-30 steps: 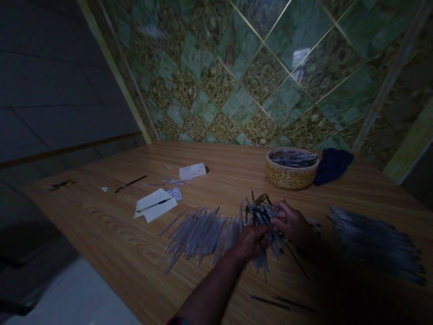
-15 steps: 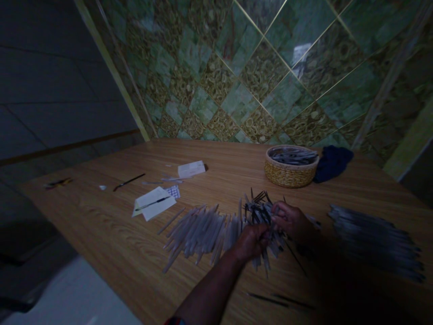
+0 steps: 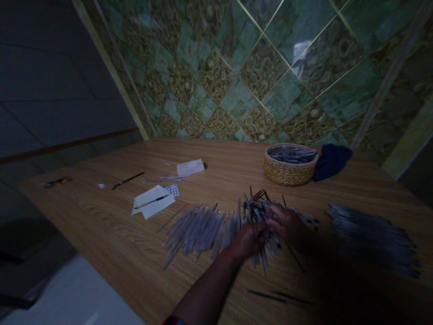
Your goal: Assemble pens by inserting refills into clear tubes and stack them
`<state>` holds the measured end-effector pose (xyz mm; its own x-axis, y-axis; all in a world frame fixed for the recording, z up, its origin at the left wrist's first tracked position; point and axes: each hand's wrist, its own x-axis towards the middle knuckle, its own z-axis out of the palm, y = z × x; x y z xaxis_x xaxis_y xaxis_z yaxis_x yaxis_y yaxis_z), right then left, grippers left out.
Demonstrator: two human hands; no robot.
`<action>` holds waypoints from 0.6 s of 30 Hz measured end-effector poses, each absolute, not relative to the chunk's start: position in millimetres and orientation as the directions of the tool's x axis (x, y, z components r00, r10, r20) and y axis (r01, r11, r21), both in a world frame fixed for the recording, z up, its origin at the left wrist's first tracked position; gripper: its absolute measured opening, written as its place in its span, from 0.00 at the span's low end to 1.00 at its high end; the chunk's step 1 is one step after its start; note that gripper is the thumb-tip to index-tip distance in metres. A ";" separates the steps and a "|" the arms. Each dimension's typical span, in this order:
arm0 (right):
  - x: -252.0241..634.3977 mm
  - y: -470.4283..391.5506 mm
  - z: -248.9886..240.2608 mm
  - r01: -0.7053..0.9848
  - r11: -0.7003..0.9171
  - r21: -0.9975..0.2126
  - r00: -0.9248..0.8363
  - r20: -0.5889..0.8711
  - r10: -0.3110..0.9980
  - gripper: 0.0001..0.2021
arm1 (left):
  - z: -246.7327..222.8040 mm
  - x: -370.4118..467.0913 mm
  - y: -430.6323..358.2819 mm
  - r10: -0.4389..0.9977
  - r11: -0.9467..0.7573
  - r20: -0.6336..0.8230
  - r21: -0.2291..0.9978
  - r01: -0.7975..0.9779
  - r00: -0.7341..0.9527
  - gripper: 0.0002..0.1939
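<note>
My left hand (image 3: pixel 251 238) is closed, its fingertips over a tangled heap of dark and pale sticks (image 3: pixel 256 207). Close against it on the right, my right hand (image 3: pixel 283 222) has its fingers pinched together. Whatever lies between the fingers of either hand is too small and dark to name. Left of the hands, a spread of pale translucent sticks (image 3: pixel 199 229) lies on the wooden table (image 3: pixel 111 230). Two thin dark sticks (image 3: pixel 267 296) rest near the front edge.
A woven basket (image 3: pixel 289 171) full of sticks stands at the back right beside a dark blue cloth (image 3: pixel 331 161). Dark sticks (image 3: pixel 372 239) lie in a row at right. Papers (image 3: pixel 154 202), a white box (image 3: pixel 190 167) and a dark tool (image 3: pixel 127 180) are at left.
My right hand has shifted slightly left, closer to my left hand. More pale pieces show behind it. The whole view has moved very slightly.
</note>
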<state>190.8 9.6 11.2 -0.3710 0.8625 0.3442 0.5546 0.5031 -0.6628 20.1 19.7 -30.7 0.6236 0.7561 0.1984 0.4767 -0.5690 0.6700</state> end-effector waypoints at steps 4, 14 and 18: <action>188.7 7.9 12.7 0.578 0.521 -0.628 -0.382 0.356 0.853 0.03 | -29.4 18.7 20.0 0.756 -0.557 0.202 0.698 0.450 0.623 0.10; 184.7 7.0 11.4 0.588 0.541 -0.602 -0.378 0.387 0.841 0.02 | -27.2 16.2 23.8 0.776 -0.431 0.181 0.852 0.298 0.605 0.12; 184.2 7.1 10.2 0.582 0.519 -0.626 -0.358 0.376 0.855 0.03 | -25.4 16.6 22.3 0.748 -0.532 0.215 0.760 0.374 0.627 0.11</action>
